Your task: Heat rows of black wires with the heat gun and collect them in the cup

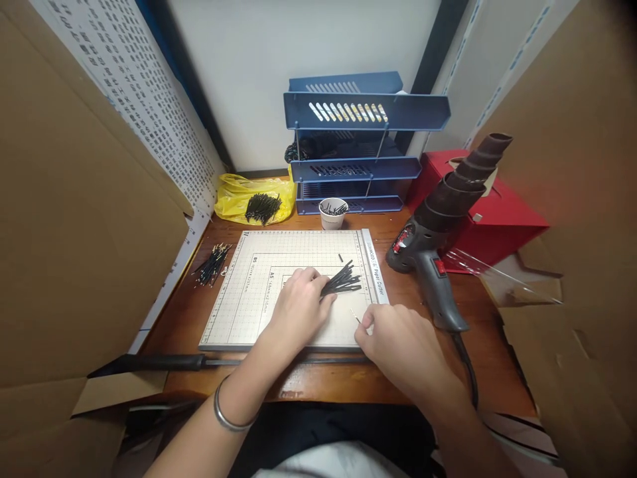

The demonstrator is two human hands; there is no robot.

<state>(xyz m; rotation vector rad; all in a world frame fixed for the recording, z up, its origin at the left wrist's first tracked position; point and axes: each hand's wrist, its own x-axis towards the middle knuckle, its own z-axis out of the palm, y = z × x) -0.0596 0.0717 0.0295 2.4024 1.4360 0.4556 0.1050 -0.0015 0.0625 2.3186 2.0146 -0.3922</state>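
A bundle of thin black tube-like pieces lies fanned out on the gridded paper cutter board. My left hand is closed over the near end of this bundle. Close to the board's lower right corner, my right hand pinches a thin piece with a pale, shiny tip; its other end is hidden by the fingers. One short black piece lies alone on the board, just beyond the bundle.
Left of the board is a pile of thin black pieces with gold-coloured tips. Behind stand a yellow bag bearing black pieces, a white cup and a blue rack. A heat gun and red box occupy the right.
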